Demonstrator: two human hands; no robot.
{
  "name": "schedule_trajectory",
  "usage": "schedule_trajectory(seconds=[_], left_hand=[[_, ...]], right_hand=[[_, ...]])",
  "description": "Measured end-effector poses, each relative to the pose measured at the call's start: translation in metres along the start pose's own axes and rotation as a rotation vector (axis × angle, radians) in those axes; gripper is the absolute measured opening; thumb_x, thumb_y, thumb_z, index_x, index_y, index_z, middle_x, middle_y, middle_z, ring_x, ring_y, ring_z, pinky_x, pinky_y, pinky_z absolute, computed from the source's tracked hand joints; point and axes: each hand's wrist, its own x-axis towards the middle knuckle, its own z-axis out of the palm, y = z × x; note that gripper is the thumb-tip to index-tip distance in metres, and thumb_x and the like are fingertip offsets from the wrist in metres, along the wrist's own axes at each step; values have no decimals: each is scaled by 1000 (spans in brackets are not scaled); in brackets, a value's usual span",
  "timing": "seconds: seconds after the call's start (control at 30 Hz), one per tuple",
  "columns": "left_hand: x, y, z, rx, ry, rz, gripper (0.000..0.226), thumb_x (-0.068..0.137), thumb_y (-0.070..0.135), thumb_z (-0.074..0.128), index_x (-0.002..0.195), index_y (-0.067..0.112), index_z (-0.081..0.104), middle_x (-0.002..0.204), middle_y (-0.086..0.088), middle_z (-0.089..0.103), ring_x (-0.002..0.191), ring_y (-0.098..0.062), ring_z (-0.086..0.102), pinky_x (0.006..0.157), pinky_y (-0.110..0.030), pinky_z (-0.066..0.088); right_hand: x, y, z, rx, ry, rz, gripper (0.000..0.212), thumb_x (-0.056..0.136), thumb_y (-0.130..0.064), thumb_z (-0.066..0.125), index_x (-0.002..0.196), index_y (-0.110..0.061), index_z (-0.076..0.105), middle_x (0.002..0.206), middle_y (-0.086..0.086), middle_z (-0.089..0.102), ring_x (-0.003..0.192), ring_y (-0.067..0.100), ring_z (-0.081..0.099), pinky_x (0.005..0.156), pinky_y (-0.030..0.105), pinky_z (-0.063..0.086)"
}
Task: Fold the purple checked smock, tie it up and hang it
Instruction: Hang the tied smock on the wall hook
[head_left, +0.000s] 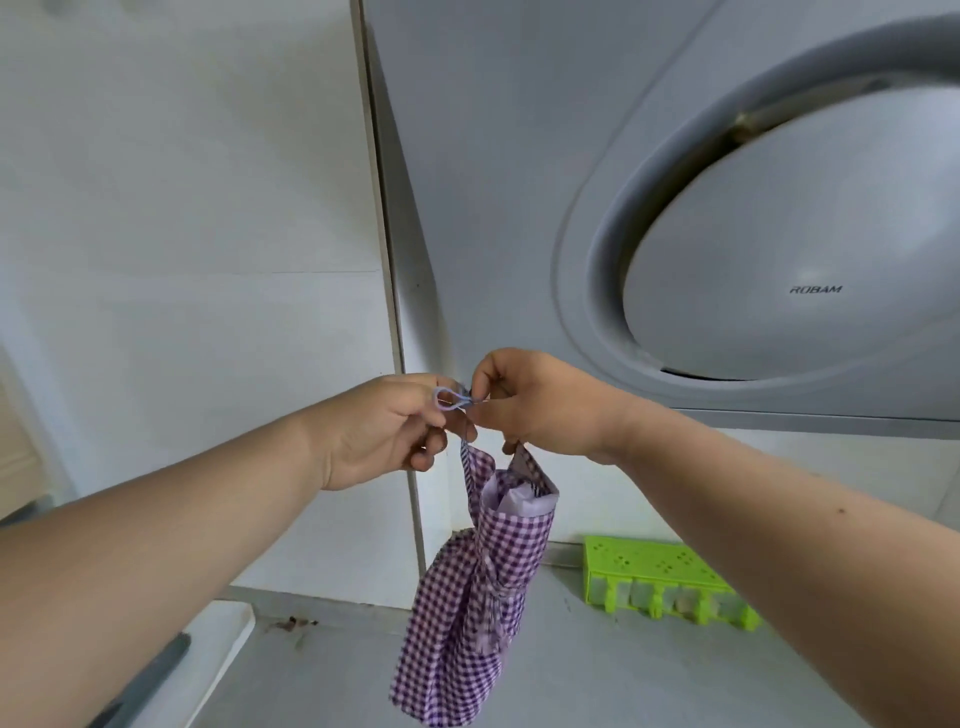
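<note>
The purple checked smock (467, 597) hangs as a folded bundle, tied round its middle with its own strap, below my two hands. My left hand (384, 428) pinches a small light-blue loop (451, 399) at the bundle's top. My right hand (535, 402) pinches the other end of that loop, and its lower fingers hold the smock's upper edge. Both hands are raised at the corner where the white wall panel (395, 312) meets the hood. Any hook behind the fingers is hidden.
A grey range hood (779, 234) with a round cover marked ROBAM fills the upper right. A green perforated rack (665, 577) sits on the wall at lower right. White tiled wall (182, 208) is on the left, and a counter edge (171, 670) at lower left.
</note>
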Motion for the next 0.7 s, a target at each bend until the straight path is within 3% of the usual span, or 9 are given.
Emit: schedule_trajectory(seconds=[0.13,0.23,0.3,0.4,0.53,0.63,0.7], left_hand=[[-8,20,-3,136,18,55,31,80,10,72,109,14,63,82,1,64,62,-9,49,64,-27,36],[-9,34,-7,201,164,104,22,87,11,78,105,13,67,77,2,65,62,-10,50,63,-27,38],[-8,42,-12,257,279,132,7,96,10,74,102,10,70,77,1,69,67,-12,55,65,-27,45],[-8,52,-25,276,397,164,3,100,13,70,100,9,70,84,-2,74,81,-15,68,79,-31,55],[-15,72,-47,300,481,206,8,103,13,66,103,5,68,91,-3,79,89,-17,78,90,-32,61],[-20,85,-68,312,522,240,10,103,13,66,104,4,68,97,-10,80,92,-22,79,92,-35,62],[-23,95,-83,336,549,261,11,103,14,67,105,3,68,101,-14,79,90,-24,80,90,-35,63]], right_hand=[[12,-23,-13,-68,15,-77,14,99,-30,68,94,-19,62,72,-4,67,64,17,66,75,52,61],[23,-40,-18,-115,37,-108,12,102,-27,61,100,-16,63,81,9,70,67,21,66,68,43,58],[31,-48,-20,-102,63,-110,9,101,-22,57,102,-15,62,81,8,69,67,19,66,66,39,55],[46,-56,-22,-75,56,-119,5,97,-14,55,100,-16,60,78,8,69,67,23,68,68,41,56],[72,-71,-17,-95,55,-127,15,95,-12,55,107,-20,56,89,10,75,84,31,74,79,50,62],[86,-82,-5,-128,72,-145,4,100,-21,59,103,-19,59,84,7,75,68,22,72,74,45,62],[95,-94,2,-183,100,-163,15,101,-26,55,93,-16,64,79,8,76,62,20,68,70,44,62]])
